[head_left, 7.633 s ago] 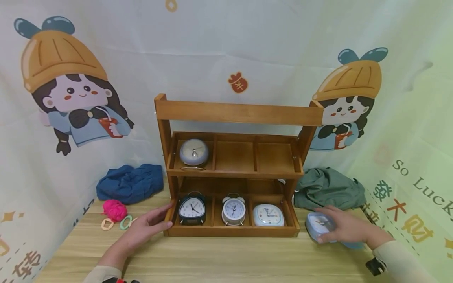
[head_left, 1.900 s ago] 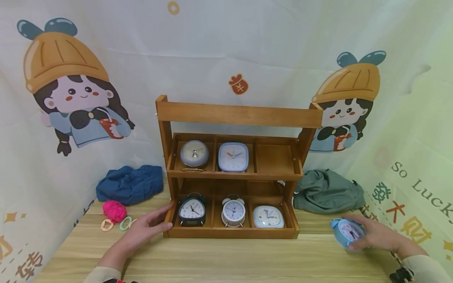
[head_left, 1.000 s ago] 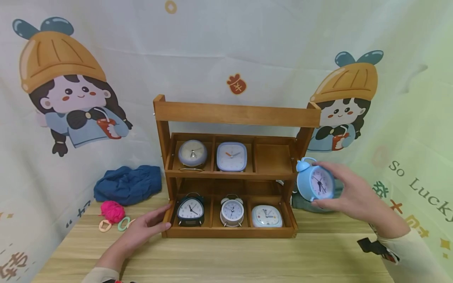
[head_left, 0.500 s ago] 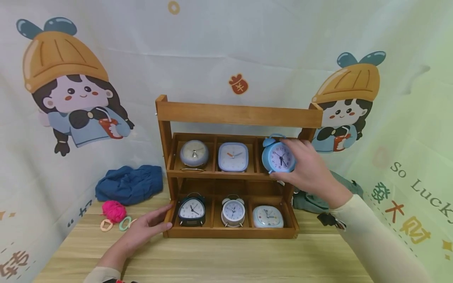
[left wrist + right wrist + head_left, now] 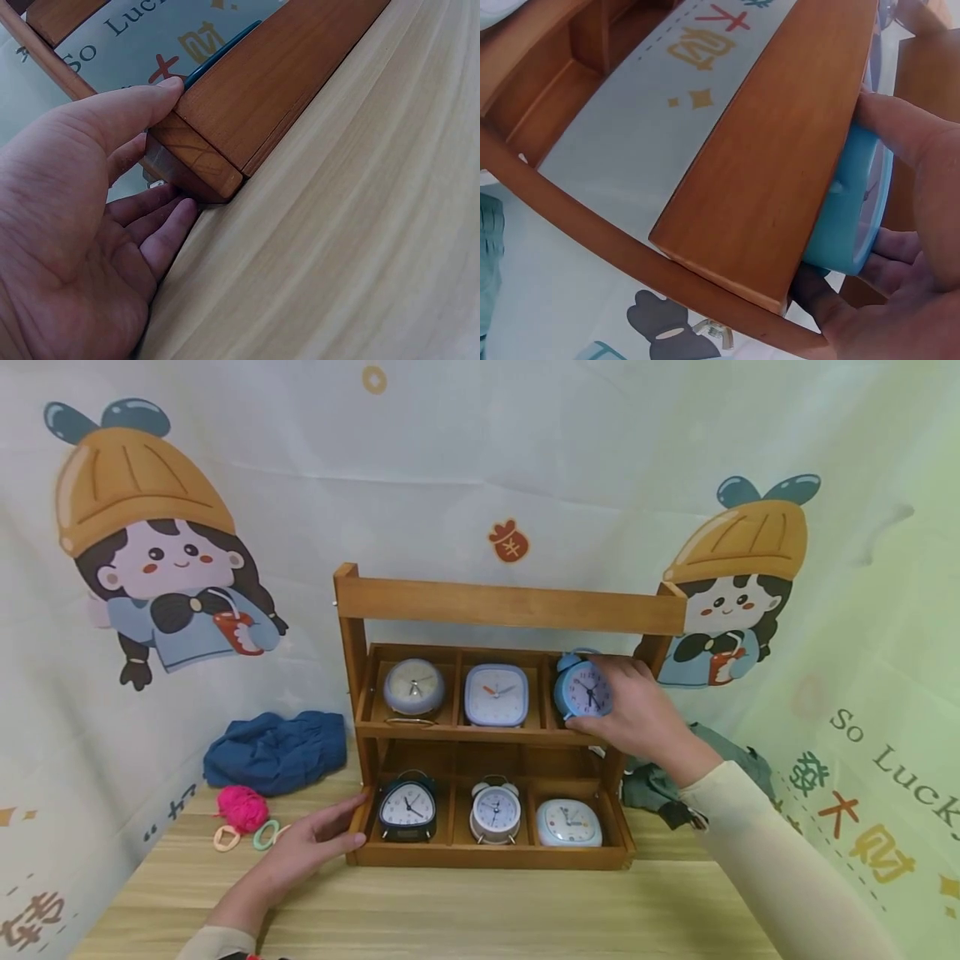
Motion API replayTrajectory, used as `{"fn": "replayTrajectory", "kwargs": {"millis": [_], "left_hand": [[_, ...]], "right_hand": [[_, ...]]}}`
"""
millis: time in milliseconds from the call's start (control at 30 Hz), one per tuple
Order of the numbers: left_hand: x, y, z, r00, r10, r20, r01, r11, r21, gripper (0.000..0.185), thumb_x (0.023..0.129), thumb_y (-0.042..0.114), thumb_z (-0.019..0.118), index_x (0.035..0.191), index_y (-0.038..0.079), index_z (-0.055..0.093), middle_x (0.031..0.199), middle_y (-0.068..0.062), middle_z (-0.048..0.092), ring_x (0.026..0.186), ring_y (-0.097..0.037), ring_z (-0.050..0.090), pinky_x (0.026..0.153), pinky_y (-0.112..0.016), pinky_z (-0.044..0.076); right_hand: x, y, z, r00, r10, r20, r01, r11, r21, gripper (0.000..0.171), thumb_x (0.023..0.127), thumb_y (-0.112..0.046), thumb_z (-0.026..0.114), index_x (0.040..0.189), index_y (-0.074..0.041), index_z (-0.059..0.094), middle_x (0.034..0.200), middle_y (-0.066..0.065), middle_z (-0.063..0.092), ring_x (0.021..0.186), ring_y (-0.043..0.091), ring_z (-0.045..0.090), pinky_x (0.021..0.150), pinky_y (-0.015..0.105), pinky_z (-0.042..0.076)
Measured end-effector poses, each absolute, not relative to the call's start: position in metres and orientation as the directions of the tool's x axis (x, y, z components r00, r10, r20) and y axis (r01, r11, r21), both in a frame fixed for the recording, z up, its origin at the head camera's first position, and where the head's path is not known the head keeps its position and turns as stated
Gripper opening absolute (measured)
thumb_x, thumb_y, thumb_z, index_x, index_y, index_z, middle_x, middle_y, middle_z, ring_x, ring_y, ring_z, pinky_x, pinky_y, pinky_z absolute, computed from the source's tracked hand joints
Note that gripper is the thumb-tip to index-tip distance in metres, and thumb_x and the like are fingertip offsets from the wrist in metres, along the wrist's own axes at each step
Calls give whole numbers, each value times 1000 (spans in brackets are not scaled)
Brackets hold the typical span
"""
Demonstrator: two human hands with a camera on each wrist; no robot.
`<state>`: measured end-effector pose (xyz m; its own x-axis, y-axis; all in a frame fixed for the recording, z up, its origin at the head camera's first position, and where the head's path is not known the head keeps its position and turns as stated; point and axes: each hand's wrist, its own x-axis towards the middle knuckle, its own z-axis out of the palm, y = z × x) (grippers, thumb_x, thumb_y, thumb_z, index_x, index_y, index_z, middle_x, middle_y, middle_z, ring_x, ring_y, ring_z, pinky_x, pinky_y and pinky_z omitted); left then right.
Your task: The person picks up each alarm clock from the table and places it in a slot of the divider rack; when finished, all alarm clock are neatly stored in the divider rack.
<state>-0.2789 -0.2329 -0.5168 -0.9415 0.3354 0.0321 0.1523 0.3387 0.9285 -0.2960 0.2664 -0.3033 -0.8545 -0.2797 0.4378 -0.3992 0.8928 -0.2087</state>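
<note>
We see the right hand point(image 5: 637, 714) gripping a blue twin-bell alarm clock point(image 5: 581, 689), thumb and fingers curled round its rim, in the right-hand compartment of the upper tier of the wooden rack point(image 5: 510, 606). The clock stands about upright, bells toward the top rail, its dial facing out toward the front edge of the table point(image 5: 480, 910); the round body shows no marked long axis. In the right wrist view the clock's blue rim point(image 5: 851, 217) sits just behind the rack's side board, with the fingers point(image 5: 900, 127) wrapped over it.

The left hand point(image 5: 307, 847) rests on the table at the rack's lower left front corner, fingers straight and relaxed, thumb against the corner post; the left wrist view shows the thumb point(image 5: 131, 105) lying on the wood.

The upper tier also holds a round grey clock point(image 5: 413, 687) at the left and a square lilac clock point(image 5: 496, 694) in the middle.
</note>
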Motion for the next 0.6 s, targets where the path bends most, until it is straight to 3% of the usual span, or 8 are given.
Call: {"fn": "replayTrajectory", "kwargs": {"millis": [233,433,600], "left_hand": [[-281,-232,-516,-942,334,25,148,350,925,69,108,34,77,170,17,50,176,-11,42,160,-41,41,115,-20,41],[-282,-233,-515,-942,336,19,145,353,924,71,108,34,77,170,16,49,176,-12,42,161,-42,41,116,-21,42],[-282,-233,-517,-941,338,9,138,360,923,72,107,35,77,170,16,49,176,-12,42,161,-42,40,121,-33,42]], "right_hand": [[-297,263,-296,-865,-299,403,-394,902,-178,102,88,-39,97,164,6,45,164,31,49,151,53,44,128,67,32],[-299,256,-290,-876,-308,372,-372,921,-114,101,87,-36,98,163,5,46,163,30,51,149,55,47,126,66,36],[-299,253,-290,-883,-300,362,-350,933,-79,105,85,-37,101,163,6,46,162,30,51,147,54,49,127,66,35]]}}
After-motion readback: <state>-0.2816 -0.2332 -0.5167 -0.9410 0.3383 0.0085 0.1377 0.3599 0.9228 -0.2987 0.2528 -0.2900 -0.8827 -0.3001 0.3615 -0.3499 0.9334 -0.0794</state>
